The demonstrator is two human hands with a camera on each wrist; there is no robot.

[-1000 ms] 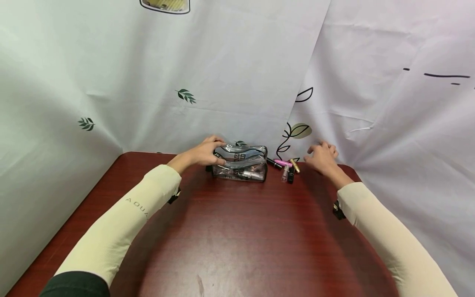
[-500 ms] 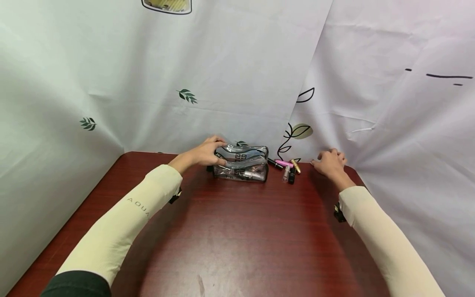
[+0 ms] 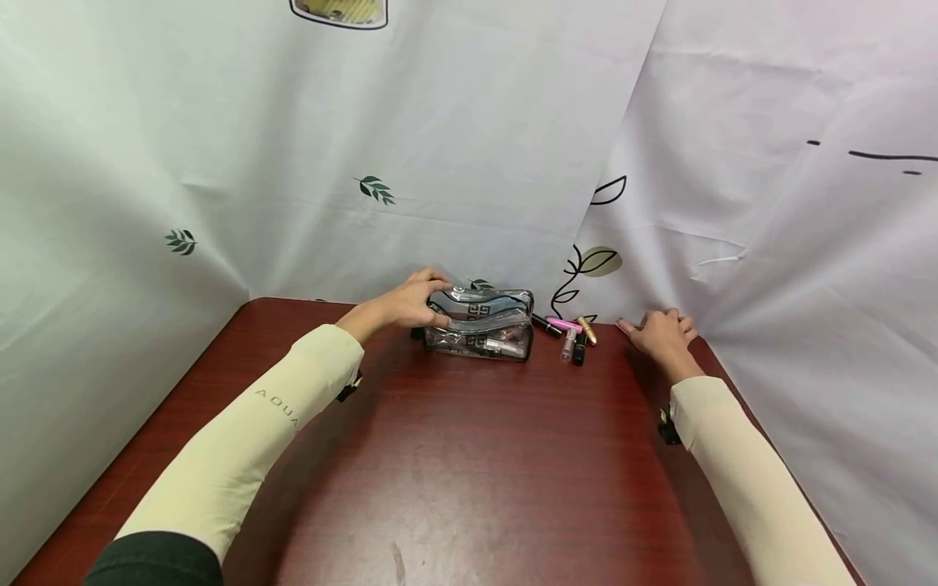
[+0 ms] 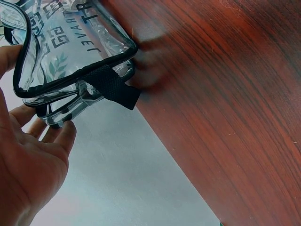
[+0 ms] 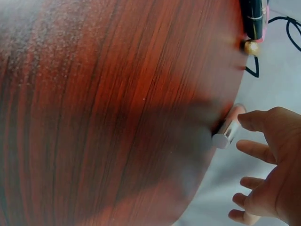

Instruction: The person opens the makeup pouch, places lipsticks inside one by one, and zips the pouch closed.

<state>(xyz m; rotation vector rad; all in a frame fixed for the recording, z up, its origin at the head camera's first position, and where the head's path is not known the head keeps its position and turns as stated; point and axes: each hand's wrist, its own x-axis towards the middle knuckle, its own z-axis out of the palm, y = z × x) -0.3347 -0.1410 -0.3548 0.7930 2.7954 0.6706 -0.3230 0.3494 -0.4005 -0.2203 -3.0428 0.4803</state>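
Observation:
My left hand (image 3: 406, 303) grips the left end of a clear cosmetic bag (image 3: 489, 324) with black piping, thumb on the front rim and fingers behind. The bag's top gapes, and a few small items show through its wall. In the left wrist view, the bag (image 4: 63, 61) has printed lettering and a black strap tab (image 4: 113, 87). At the table's back right, my right hand (image 3: 665, 340) is beside a small pinkish tube with a silvery end (image 5: 228, 128). The thumb tip overlaps the tube in the right wrist view; the other fingers are spread, loosely bent.
Right of the bag lie a black tube (image 3: 546, 326), a pink tube (image 3: 563, 324), a gold tube (image 3: 587, 330), a clear-capped tube (image 3: 567, 345) and a black lipstick tube (image 3: 580, 350). A white printed curtain (image 3: 469, 163) hangs behind the red-brown table (image 3: 469, 472).
My right hand has moved right and slightly nearer, down to the tube at the table's back right. The left hand keeps its grip on the bag.

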